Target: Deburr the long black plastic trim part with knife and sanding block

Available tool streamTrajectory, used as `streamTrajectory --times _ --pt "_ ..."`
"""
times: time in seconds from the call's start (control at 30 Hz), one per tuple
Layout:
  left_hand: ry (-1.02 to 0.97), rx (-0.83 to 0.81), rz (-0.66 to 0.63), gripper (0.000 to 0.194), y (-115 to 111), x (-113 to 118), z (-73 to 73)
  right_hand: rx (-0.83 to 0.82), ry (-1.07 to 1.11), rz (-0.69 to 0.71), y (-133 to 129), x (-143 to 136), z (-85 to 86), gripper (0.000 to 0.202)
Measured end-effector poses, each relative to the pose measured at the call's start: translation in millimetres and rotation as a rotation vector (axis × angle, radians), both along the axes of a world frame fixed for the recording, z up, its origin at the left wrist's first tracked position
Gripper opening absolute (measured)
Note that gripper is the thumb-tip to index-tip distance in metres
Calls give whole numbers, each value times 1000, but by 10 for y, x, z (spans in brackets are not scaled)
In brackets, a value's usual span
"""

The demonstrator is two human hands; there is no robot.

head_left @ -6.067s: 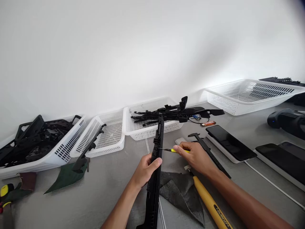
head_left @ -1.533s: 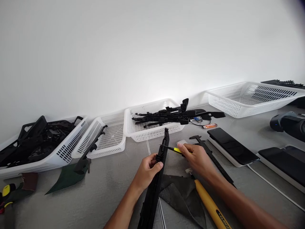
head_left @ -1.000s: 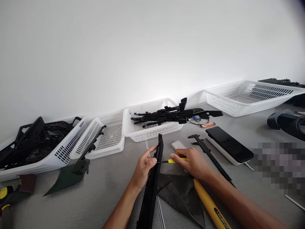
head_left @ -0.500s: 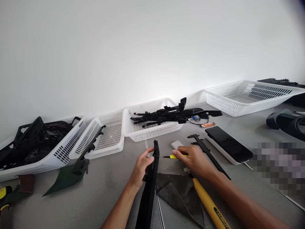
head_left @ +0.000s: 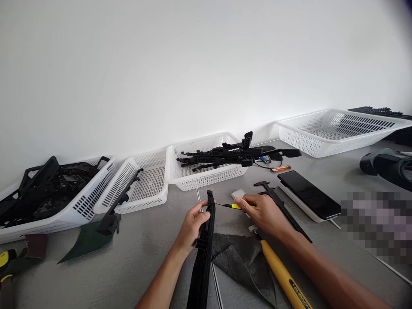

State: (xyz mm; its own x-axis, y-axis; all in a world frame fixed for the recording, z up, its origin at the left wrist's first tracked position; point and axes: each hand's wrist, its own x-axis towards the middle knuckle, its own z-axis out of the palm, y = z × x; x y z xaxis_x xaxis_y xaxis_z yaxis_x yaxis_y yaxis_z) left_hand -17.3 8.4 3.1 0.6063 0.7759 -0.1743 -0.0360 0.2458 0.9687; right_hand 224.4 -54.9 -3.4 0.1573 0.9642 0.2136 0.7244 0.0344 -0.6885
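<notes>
My left hand [head_left: 190, 229] is closed around the upper part of a long black plastic trim piece [head_left: 202, 262], which stands tilted with its lower end running out of the picture. In my right hand [head_left: 265, 214] is a slim yellow-and-black tool [head_left: 236, 207], pinched by its handle. Its thin metal tip points left and reaches the right edge of the trim piece near the top; whether it cuts or only touches cannot be made out. Below lie a dark grey cloth [head_left: 240, 262] and a yellow-handled tool [head_left: 283, 272] with lettering.
A caliper [head_left: 286, 211] and a phone [head_left: 310, 195] on a white block lie right of my right hand. White baskets [head_left: 189, 183] line the wall, some with black plastic parts [head_left: 222, 155]. An orange lighter [head_left: 281, 168] lies behind. Green sheet material [head_left: 88, 242] lies at left.
The tip of the slim tool has moved up along the trim piece, closer to its top end. My right hand has risen slightly; my left hand keeps its hold.
</notes>
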Motion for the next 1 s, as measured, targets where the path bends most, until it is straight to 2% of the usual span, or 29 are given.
streamTrajectory --times 0.1,0.33,0.53,0.77,1.0 --pt "5 4 16 61 -8 5 6 5 -3 24 -6 -5 11 70" --pt "27 15 -11 61 -16 17 25 23 1 -40 6 14 -5 72" --pt "42 4 -13 63 -12 10 -1 22 -9 -42 12 -1 -17 72" --pt "42 -3 56 68 -1 12 -29 14 -18 -3 -5 -20 -25 72" --pt "55 19 9 64 -1 -1 -5 15 -6 -25 -13 -8 -16 72"
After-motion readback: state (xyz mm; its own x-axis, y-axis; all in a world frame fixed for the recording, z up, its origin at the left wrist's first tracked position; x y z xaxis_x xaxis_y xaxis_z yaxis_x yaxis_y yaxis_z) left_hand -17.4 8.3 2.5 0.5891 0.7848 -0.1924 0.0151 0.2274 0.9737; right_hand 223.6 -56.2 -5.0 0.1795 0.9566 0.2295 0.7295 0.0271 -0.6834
